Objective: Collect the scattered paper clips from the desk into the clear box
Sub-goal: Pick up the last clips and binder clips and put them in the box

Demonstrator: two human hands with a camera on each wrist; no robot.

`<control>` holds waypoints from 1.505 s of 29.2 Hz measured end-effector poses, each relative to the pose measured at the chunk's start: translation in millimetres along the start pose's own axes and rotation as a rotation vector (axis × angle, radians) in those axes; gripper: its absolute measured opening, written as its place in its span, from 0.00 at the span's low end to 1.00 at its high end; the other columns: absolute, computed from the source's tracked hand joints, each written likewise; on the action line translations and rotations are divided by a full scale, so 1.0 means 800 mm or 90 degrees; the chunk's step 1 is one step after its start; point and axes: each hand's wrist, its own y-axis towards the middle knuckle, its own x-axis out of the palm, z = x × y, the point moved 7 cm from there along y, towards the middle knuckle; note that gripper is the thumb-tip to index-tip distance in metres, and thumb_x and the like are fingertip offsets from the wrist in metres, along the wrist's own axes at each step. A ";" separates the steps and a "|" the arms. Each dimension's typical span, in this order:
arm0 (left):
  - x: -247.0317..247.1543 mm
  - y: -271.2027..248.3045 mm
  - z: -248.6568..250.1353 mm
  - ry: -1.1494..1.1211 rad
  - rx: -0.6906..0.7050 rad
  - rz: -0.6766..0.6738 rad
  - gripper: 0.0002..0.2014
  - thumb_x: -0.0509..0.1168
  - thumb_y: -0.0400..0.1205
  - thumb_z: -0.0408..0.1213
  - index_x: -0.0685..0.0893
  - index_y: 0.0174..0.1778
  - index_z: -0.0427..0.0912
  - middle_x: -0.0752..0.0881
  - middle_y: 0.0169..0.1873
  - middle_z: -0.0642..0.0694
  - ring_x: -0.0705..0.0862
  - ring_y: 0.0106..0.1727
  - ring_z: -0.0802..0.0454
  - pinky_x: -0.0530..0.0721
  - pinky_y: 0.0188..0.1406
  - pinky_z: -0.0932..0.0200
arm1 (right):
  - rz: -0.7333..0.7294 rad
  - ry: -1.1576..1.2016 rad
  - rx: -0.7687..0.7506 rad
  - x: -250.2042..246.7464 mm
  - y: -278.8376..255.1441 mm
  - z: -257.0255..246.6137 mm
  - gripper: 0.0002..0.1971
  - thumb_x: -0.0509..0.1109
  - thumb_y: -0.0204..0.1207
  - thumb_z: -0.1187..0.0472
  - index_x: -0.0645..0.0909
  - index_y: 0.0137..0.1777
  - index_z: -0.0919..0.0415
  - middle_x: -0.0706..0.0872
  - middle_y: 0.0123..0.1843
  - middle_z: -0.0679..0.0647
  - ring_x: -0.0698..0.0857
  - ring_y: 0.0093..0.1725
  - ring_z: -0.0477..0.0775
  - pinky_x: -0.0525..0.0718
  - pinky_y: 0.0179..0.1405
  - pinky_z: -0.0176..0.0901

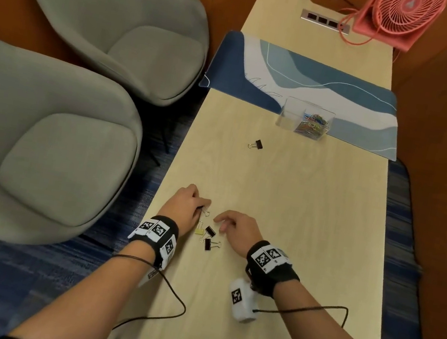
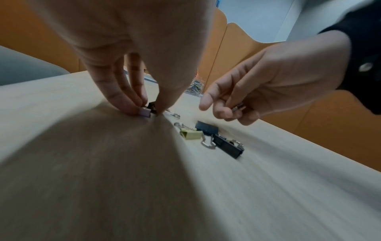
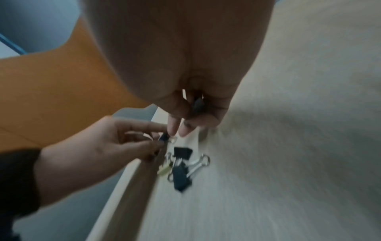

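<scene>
My left hand [image 1: 200, 207] pinches a black binder clip [image 2: 152, 106] between thumb and fingertips, low on the wooden desk [image 1: 298, 211]. Just to its right, my right hand [image 1: 222, 224] hovers with its fingers curled round a dark binder clip [image 3: 198, 104] held against the palm. Between my wrists lie a yellow clip [image 1: 199, 231] and two black clips [image 1: 210, 230] [image 1: 208, 244]. Another black clip [image 1: 256, 144] sits alone further up the desk. Beyond it the clear box [image 1: 287, 115] stands at the edge of a blue mat, with several coloured paper clips inside.
Two grey armchairs [image 1: 72, 144] stand close along the desk's left edge. The blue patterned mat [image 1: 306, 76] crosses the desk behind the box. A pink fan [image 1: 401, 18] and a socket strip [image 1: 324, 20] are at the far end. Thin cables trail from both wrists.
</scene>
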 end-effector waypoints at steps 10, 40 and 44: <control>-0.009 -0.012 -0.025 -0.035 -0.085 0.065 0.04 0.72 0.76 0.35 0.85 0.45 0.43 0.79 0.46 0.48 0.78 0.46 0.49 0.83 0.49 0.52 | 0.016 -0.280 -0.141 0.047 -0.018 0.005 0.23 0.68 0.76 0.44 0.73 0.69 0.50 0.81 0.52 0.53 0.75 0.56 0.54 0.77 0.52 0.45; 0.008 0.005 -0.005 -0.133 -0.234 0.046 0.10 0.72 0.66 0.30 0.77 0.29 0.47 0.81 0.31 0.53 0.80 0.32 0.53 0.80 0.30 0.61 | 0.203 0.186 0.131 -0.083 0.018 0.108 0.08 0.76 0.72 0.55 0.81 0.40 0.57 0.76 0.28 0.49 0.73 0.27 0.46 0.74 0.30 0.33; 0.006 0.014 0.003 -0.116 -0.241 0.018 0.10 0.70 0.66 0.30 0.78 0.34 0.50 0.83 0.28 0.52 0.82 0.29 0.53 0.86 0.31 0.56 | 0.194 0.203 0.132 -0.084 0.024 0.111 0.09 0.77 0.72 0.54 0.81 0.41 0.57 0.78 0.29 0.51 0.74 0.26 0.46 0.75 0.31 0.36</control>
